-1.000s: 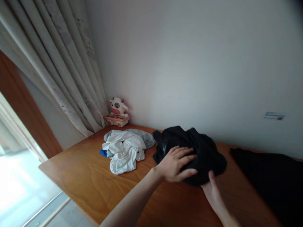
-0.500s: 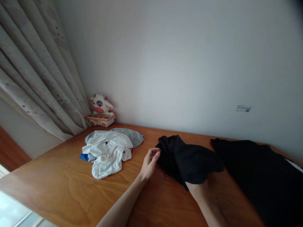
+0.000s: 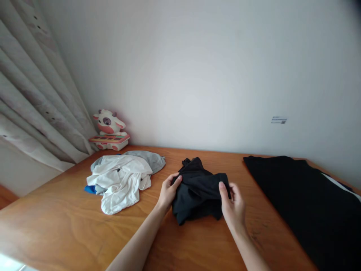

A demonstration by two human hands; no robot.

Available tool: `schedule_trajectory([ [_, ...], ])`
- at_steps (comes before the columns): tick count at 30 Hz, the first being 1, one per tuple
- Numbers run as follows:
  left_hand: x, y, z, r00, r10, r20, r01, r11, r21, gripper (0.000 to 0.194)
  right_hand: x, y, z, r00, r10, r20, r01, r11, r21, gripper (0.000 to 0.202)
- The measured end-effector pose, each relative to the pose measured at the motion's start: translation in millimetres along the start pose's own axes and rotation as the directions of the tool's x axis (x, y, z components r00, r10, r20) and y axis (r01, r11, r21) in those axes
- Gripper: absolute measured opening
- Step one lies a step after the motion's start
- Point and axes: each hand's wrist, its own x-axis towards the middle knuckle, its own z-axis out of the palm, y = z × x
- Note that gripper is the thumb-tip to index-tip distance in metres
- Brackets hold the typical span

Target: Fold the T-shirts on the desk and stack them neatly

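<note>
A crumpled black garment is bunched up on the wooden table, between my two hands; its exact kind does not show. My left hand grips its left side, thumb on top and fingers partly behind the cloth. At the right, my right hand pinches a straight hemmed edge of it, with the thumb in front and the fingers behind. That edge is lifted a little, while the lower folds hang toward the tabletop.
To the left lies a loose pile of white clothing with grey cloth and a bit of blue cloth. A toy cow with a keyboard stands behind it near the curtain. Flat black fabric covers the right side.
My right hand has come out from inside the black garment and now pinches its edge. My left hand, loosely beside the cloth before, has closed on it. The view has shifted slightly.
</note>
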Motion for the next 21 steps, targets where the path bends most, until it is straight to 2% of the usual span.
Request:
schedule_trajectory([
  [3,7,6,-5.0,0.995,-0.035,-0.093,0.016,0.98,-0.198,0.053,18,7,-1,0.992,0.054,-0.112,-0.046,0.997,0.069,0.056],
  [6,8,10,-6.8,0.988,-0.094,-0.125,0.057,0.961,-0.27,0.047,26,17,-1,0.982,0.19,-0.002,-0.188,0.976,0.11,0.074],
  [8,2,11,-3.3,0.995,-0.097,-0.016,0.09,0.959,-0.267,0.046,23,19,0,0.954,0.27,0.129,-0.285,0.951,0.117,0.08],
  [10,-8,12,3.9,0.983,-0.079,0.168,0.122,0.958,-0.261,0.048,16,15,2,0.926,0.311,0.213,-0.338,0.936,0.104,0.08],
  [13,-24,14,16.7,0.921,-0.078,0.381,0.196,0.94,-0.281,0.055,7,7,4,0.901,0.307,0.305,-0.337,0.94,0.052,0.079],
  [15,-29,16,23.0,0.888,-0.096,0.449,0.246,0.925,-0.289,0.061,4,5,5,0.879,0.325,0.35,-0.35,0.937,0.009,0.071],
  [16,-29,16,24.9,0.89,-0.096,0.446,0.244,0.927,-0.286,0.063,4,5,5,0.87,0.348,0.35,-0.375,0.927,0.009,0.065],
  [18,-25,15,25.7,0.93,-0.089,0.357,0.196,0.941,-0.277,0.063,5,4,5,0.86,0.408,0.308,-0.45,0.889,0.08,0.054],
  [20,-19,11,23.3,0.981,-0.071,0.18,0.114,0.963,-0.243,0.056,6,2,6,0.866,0.421,0.271,-0.482,0.847,0.225,0.045],
  [21,-17,9,21.4,0.994,-0.062,0.085,0.079,0.975,-0.209,0.051,7,0,6,0.883,0.385,0.269,-0.457,0.837,0.3,0.04],
])
